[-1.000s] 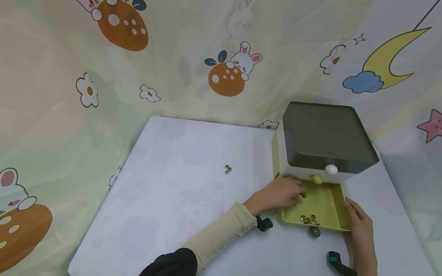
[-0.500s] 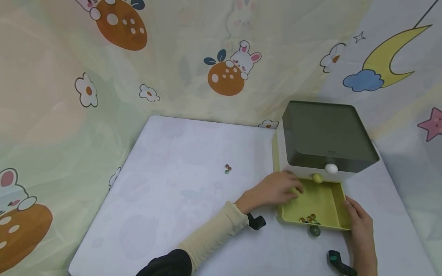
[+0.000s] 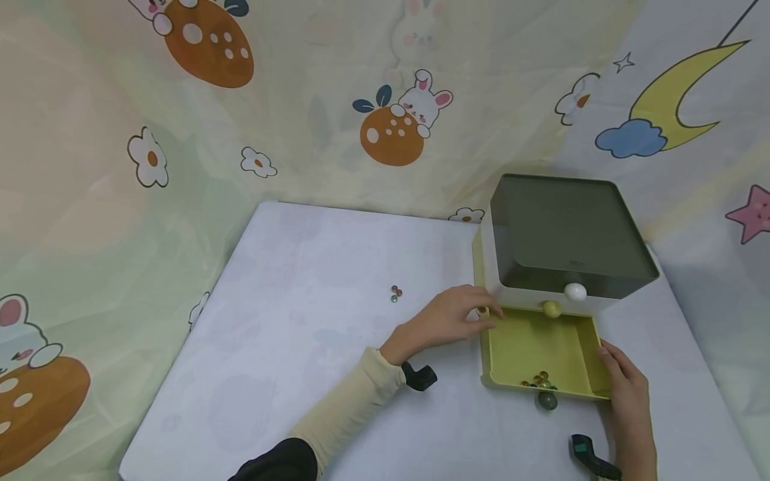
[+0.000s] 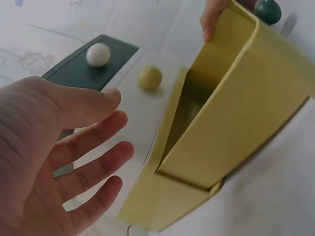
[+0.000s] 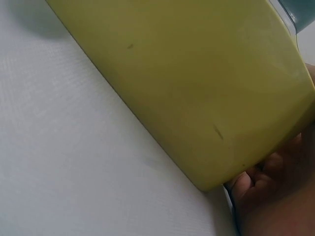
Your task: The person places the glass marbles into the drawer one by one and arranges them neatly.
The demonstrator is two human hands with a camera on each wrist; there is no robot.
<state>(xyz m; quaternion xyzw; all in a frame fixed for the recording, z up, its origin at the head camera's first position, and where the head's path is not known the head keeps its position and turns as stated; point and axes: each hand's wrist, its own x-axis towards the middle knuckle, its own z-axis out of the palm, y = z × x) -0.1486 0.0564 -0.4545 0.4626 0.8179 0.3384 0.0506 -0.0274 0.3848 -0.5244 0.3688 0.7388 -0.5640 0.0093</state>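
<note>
A pale yellow-green drawer (image 3: 535, 344) is pulled out from the bottom of a small drawer cabinet (image 3: 571, 234). Several small shiny beads (image 3: 541, 382) lie inside it, close to its front wall. My right hand (image 3: 630, 387) grips the drawer's right side wall near the front, thumb over the rim. Beside the drawer's left wall is my left hand (image 3: 448, 317), fingers spread and holding nothing, as the left wrist view (image 4: 64, 152) also shows. In the right wrist view the drawer's outer face (image 5: 197, 88) hides part of the right hand.
Three small beads (image 3: 395, 292) sit on the white table (image 3: 301, 321), left of the cabinet. The cabinet carries a white knob (image 3: 575, 292) and a yellow-green knob (image 3: 551, 308). A dark green knob (image 3: 547, 400) sticks out from the open drawer's front.
My left hand has withdrawn from over the drawer toward the left, and its fingers have spread. The right hand and the drawer have stayed in place.
</note>
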